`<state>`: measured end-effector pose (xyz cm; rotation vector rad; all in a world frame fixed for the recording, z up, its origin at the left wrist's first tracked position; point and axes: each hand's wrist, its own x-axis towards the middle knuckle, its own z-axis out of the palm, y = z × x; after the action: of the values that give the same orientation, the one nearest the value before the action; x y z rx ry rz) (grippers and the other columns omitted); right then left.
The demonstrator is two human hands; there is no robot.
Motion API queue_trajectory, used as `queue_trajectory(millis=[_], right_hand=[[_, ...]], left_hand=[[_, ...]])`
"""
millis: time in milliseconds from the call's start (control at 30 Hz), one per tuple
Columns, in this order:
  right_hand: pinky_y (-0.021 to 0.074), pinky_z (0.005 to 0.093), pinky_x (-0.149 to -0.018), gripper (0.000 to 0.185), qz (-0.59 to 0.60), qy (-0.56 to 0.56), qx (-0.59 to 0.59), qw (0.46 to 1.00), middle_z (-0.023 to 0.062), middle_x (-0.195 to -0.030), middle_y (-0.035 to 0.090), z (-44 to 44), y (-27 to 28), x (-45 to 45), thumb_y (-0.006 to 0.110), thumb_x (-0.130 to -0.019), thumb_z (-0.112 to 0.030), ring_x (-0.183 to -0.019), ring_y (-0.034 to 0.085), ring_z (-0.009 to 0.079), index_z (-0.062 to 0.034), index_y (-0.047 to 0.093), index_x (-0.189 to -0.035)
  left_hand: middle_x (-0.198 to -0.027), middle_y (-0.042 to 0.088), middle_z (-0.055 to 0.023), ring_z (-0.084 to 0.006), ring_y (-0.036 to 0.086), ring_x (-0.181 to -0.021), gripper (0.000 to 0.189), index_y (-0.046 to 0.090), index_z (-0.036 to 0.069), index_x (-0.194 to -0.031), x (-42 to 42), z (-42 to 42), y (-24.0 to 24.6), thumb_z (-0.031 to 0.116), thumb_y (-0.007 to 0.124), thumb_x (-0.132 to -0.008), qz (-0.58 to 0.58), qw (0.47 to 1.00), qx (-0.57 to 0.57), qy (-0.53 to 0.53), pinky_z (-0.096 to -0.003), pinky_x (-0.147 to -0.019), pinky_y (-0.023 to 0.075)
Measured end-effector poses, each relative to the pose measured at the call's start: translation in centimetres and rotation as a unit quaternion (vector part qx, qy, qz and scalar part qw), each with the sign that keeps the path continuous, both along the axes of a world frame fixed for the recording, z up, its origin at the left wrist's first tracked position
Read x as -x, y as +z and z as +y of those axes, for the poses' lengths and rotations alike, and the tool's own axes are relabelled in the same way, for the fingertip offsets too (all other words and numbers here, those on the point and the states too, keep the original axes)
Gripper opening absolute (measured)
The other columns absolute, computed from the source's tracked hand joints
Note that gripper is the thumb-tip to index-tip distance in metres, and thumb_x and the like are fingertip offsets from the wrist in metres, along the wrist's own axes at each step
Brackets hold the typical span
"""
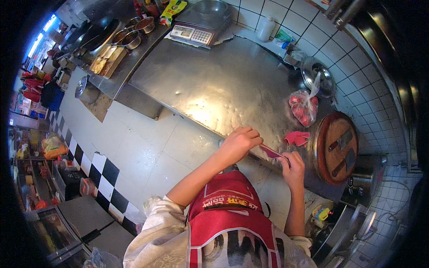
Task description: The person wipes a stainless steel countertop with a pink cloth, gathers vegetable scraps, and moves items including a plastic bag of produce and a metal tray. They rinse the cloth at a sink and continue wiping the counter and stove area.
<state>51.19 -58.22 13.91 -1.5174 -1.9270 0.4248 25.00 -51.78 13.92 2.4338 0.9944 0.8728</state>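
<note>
In front of my red apron [228,194], both hands are raised at the near edge of a metal worktop [201,73]. My left hand [239,142] grips one end of a thin, pinkish-purple strip of material [272,152], and my right hand [293,164] pinches its other end. The strip is stretched between them; whether it is cloth or plastic I cannot tell. Just beyond my right hand a crumpled pink cloth [297,138] lies on the worktop. Behind that cloth sits a knotted clear plastic bag [304,107] holding red items.
Two cleavers [341,140] lie on a round wooden chopping block [330,157] at the right. A digital scale [192,33] carries a metal bowl [210,6] at the back. Metal sauce pots [130,40] stand at the far left. White tiles [355,67] line the wall.
</note>
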Motion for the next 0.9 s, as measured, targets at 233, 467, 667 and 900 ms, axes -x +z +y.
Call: queue_trajectory(millis=[233, 467, 667, 900], right_hand=[[0.0473, 0.049, -0.083, 0.031, -0.07, 0.069, 0.087, 0.991, 0.0146, -0.099, 0.064, 2.5, -10.0, 3.7, 0.075, -0.083, -0.024, -0.095, 0.061, 0.0358, -0.0046, 0.07, -0.107], [0.0163, 0.0647, -0.116, 0.078, -0.352, -0.099, 0.175, 0.914, 0.0288, -0.16, 0.02, 8.6, -22.2, 11.3, 0.056, -0.093, -0.053, -0.147, 0.017, 0.0512, -0.0059, 0.037, -0.152], [0.0115, 0.0591, -0.119, 0.081, -0.28, -0.204, 0.066, 0.936, 0.0273, -0.162, 0.018, 18.4, -23.1, 6.6, 0.051, -0.095, -0.055, -0.15, 0.017, 0.0438, -0.0058, 0.03, -0.155], [0.0336, 0.0488, -0.111, 0.048, -0.091, 0.061, 0.165, 0.98, 0.015, -0.136, 0.056, 24.0, -23.9, 29.2, 0.061, -0.088, -0.015, -0.131, 0.047, 0.035, -0.0042, 0.054, -0.134]], left_hand=[[-0.133, 0.054, -0.0099, -0.0313, 0.05, -0.125, 0.027, 0.067, 0.009, -0.108, 3.4, 2.7, -8.4, 0.009, 0.058, -0.082, 0.169, 0.972, 0.152, 0.057, -0.0416, -0.1, 0.0453], [-0.111, 0.064, -0.0222, -0.0432, 0.057, -0.11, 0.028, 0.066, 0.004, -0.111, 15.3, -2.2, -13.9, 0.004, 0.064, -0.083, 0.027, 0.879, 0.444, 0.172, -0.0485, -0.096, 0.0474], [-0.101, 0.068, -0.0166, -0.0284, 0.067, -0.093, 0.021, 0.065, 0.001, -0.113, 22.0, -8.8, -13.4, 0.004, 0.057, -0.093, -0.068, 0.679, 0.546, 0.487, -0.038, -0.084, 0.053], [-0.106, 0.069, -0.0086, -0.0181, 0.065, -0.096, 0.022, 0.063, 0.001, -0.117, 27.2, -17.7, -13.8, 0.015, 0.054, -0.102, -0.135, 0.587, 0.584, 0.544, -0.0311, -0.082, 0.0512]])
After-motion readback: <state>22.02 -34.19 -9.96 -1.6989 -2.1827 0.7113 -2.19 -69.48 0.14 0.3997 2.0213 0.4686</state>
